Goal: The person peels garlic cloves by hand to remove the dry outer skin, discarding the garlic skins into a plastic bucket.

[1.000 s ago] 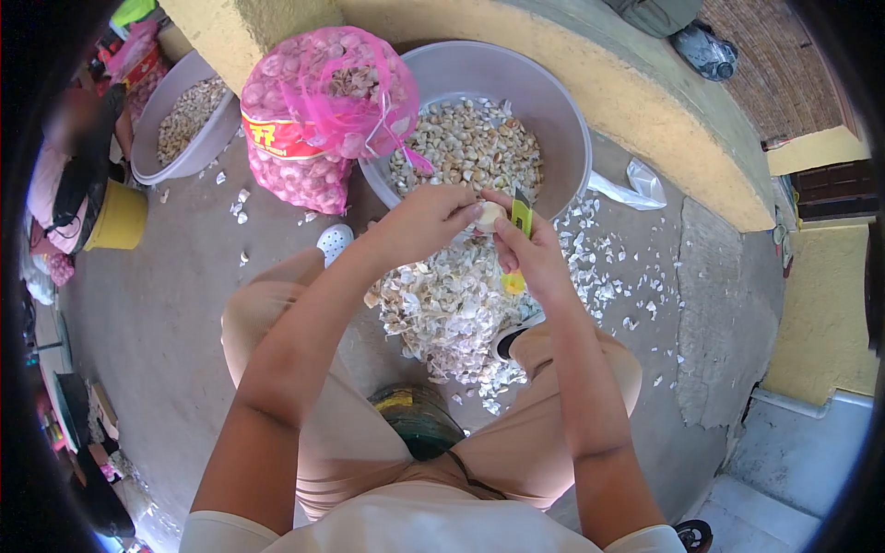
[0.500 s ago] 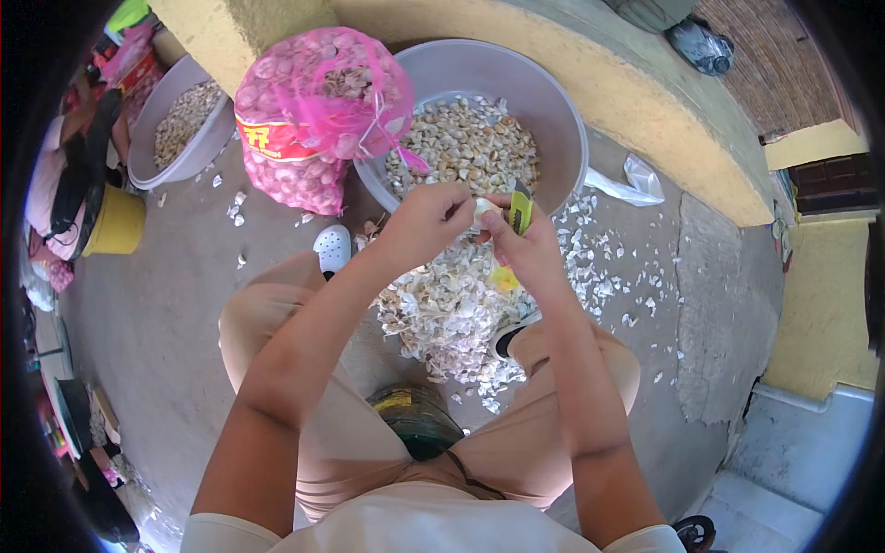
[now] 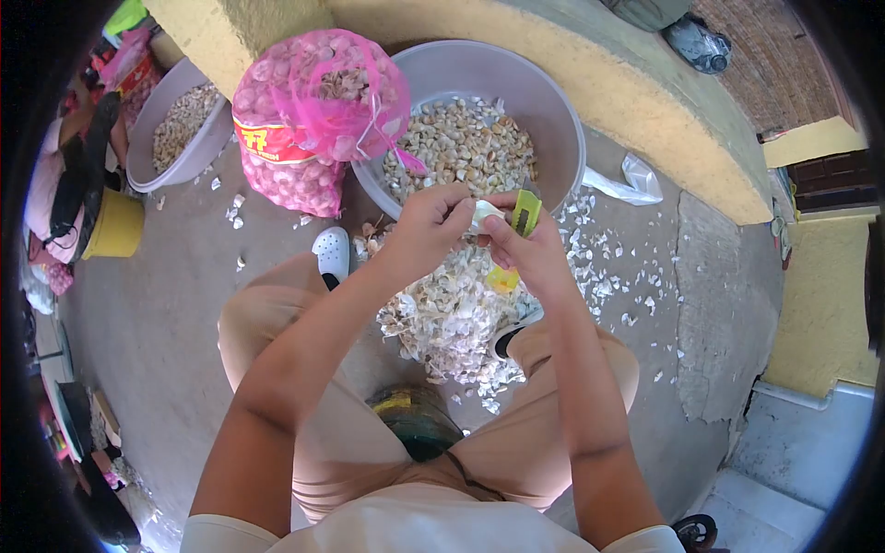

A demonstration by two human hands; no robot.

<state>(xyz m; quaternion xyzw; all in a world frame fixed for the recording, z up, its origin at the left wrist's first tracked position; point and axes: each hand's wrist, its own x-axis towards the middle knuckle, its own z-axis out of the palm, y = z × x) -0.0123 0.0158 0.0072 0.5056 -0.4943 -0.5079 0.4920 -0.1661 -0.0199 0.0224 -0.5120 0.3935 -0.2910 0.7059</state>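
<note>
My left hand [image 3: 426, 226] is closed, its thumb and fingertips pinching the side of a white garlic piece [image 3: 483, 216]. My right hand [image 3: 527, 247] grips a yellow-green utility knife [image 3: 525, 213] along its fingers, while its thumb and fingertips press on the same garlic piece. Below both hands spreads a heap of garlic skins [image 3: 452, 318] between my feet. Just beyond them stands a large grey tub [image 3: 560, 120] with garlic cloves [image 3: 470, 143] in it. A yellow scrap [image 3: 502, 279] shows under my right hand, partly hidden.
A pink mesh sack of garlic [image 3: 293, 189] leans against the tub. Farther left are another tub [image 3: 207, 152] of cloves, a yellow bucket [image 3: 117, 224] and a seated person, partly seen. A low wall [image 3: 645, 111] curves behind; a plastic bag [image 3: 636, 182] lies right of the tub.
Both hands stay together at nearly the same spot. The utility knife has tilted slightly with my right hand, and more of the white garlic piece shows between the fingers.
</note>
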